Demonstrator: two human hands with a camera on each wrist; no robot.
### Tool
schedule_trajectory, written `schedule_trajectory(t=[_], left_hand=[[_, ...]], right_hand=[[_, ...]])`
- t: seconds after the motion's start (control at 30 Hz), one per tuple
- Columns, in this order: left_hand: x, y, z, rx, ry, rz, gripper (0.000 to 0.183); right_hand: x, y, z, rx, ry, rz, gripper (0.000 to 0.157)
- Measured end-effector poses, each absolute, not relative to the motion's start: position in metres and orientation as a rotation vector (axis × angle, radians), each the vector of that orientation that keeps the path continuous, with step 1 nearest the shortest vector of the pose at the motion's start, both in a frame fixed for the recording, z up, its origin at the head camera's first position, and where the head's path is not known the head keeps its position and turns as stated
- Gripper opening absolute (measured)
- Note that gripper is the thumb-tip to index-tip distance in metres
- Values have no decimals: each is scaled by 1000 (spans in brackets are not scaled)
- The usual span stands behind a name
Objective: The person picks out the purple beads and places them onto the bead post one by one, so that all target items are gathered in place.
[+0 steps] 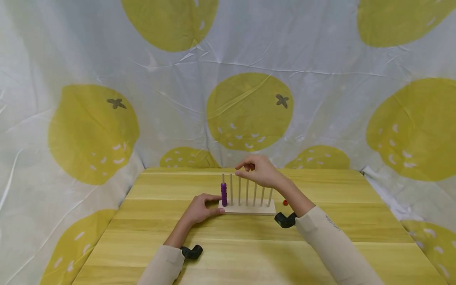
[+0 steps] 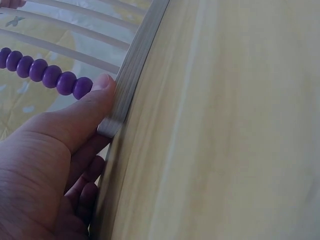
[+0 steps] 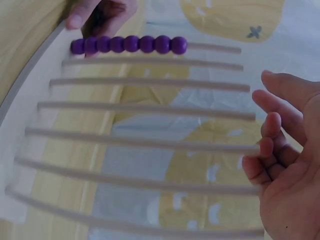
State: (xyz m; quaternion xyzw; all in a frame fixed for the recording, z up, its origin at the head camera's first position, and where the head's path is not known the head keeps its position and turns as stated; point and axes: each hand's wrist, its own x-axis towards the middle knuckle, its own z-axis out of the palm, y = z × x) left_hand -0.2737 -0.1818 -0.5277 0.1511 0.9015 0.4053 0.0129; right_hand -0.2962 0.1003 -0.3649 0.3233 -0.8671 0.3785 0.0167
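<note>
A wooden bead rack (image 1: 247, 211) stands upright on the table, with a row of thin pegs rising from its pale base. Purple beads (image 3: 131, 44) are stacked on the leftmost peg, whose tip stays bare; the other pegs carry none. My left hand (image 1: 199, 209) grips the left end of the base, thumb (image 2: 95, 100) on one side and fingers on the other. Over the peg tops hovers my right hand (image 1: 261, 171), its thumb and index finger apart and the other fingers loosely bent. Nothing shows between those fingers in the right wrist view.
A small red bead (image 1: 285, 202) lies on the table just right of the rack, close to my right forearm. Behind the wooden table (image 1: 228, 241) hangs a pale cloth (image 1: 171, 107) printed with yellow fruit. Black devices (image 1: 192, 252) are strapped at both wrists.
</note>
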Motion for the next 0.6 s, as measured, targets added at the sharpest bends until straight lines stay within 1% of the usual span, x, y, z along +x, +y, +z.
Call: schedule_trajectory(t=[0.17,0.33,0.6], left_hand=[[-273,-184,-529,460,2819,1255,55],[-275,-184,-529,459,2820,1260,55],[-275,-186,-527,452,2786,1280,59]], right_hand=[[-295,125,-368,949,-2714,1187,22],[-294,155,-369,883,-2718,1215,20],[-292,197,-374,805,-2706,1262,25]])
